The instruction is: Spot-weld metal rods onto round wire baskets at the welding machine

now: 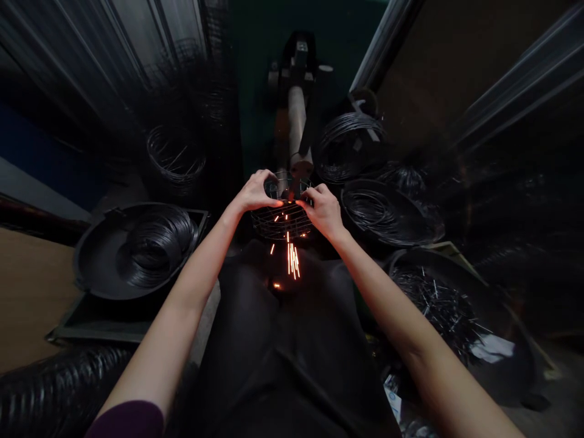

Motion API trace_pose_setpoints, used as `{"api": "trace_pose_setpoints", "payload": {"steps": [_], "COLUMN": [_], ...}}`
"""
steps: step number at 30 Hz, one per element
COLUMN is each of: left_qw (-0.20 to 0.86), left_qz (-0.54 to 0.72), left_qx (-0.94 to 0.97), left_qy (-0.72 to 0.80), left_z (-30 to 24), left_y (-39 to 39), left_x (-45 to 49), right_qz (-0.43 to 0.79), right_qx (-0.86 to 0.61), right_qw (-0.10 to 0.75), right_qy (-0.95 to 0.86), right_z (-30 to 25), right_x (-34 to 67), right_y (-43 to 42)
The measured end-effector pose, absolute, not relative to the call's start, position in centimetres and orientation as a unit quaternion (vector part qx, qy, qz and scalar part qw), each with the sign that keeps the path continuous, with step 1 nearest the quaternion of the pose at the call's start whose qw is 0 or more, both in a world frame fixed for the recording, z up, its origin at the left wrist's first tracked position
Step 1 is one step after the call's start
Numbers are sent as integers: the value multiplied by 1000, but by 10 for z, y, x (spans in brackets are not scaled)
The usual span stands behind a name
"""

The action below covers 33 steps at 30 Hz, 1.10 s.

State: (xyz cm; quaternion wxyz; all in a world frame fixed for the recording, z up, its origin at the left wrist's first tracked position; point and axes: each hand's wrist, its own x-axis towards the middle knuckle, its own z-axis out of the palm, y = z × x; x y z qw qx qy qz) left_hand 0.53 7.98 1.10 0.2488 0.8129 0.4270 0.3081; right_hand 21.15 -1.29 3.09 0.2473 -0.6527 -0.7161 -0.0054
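Note:
A round wire basket (280, 226) sits at the tip of a spot-welding machine (297, 115), in front of my lap. My left hand (259, 191) pinches its rim from the left, thumb stretched toward the weld point. From the right, my right hand (323, 210) grips the same rim with thumb and bent fingers. Between the two thumbs the metal glows, and orange sparks (293, 258) fly down toward the dark apron (278, 340) over my legs. The electrode tips are partly hidden behind the basket and my fingers.
On the left, a black pan (103, 261) holds wire rings (159, 243). More wire rings (371, 207) lie in a pan on the right. Nearer, another pan (511, 365) contains short wire pieces (438, 304). Stacked wire rings (59, 389) stand at lower left.

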Motion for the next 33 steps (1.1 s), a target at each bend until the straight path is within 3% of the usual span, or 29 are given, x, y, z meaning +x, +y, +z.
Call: {"api": "trace_pose_setpoints", "payload": {"steps": [5,8,11,14,17,22,26,28,33], "left_qw": [333,420,441,417,378,242,160,146,157], "left_qz": [385,393,440,492,507,472,365,329,311], "left_qx": [774,724,670,642,673,775,846,860,859], "left_qy": [378,381,403,415,384,344,354,362,375], "left_z": [-26,-64,-90,-91,-74,-32,-10,-4,-2], "left_y": [74,65,57,45,25,-8,-24,-28,-29], "left_x": [-24,-40,-42,-41,-48,-55,-39,-30,-17], "right_qz": [12,98,244,338,353,388,472,410,85], "right_qx": [-645,-661,-669,-657,-677,-627,-557,-568,-564], "right_qw": [347,305,223,197,241,324,235,195,51], "right_qy": [-681,-678,-666,-644,-599,-593,-642,-687,-820], "right_z": [37,21,-17,-56,-62,7,51,56,49], "right_x": [239,264,287,306,307,257,211,198,189], "right_y": [-73,-128,-171,-191,-190,-147,-100,-85,-87]}}
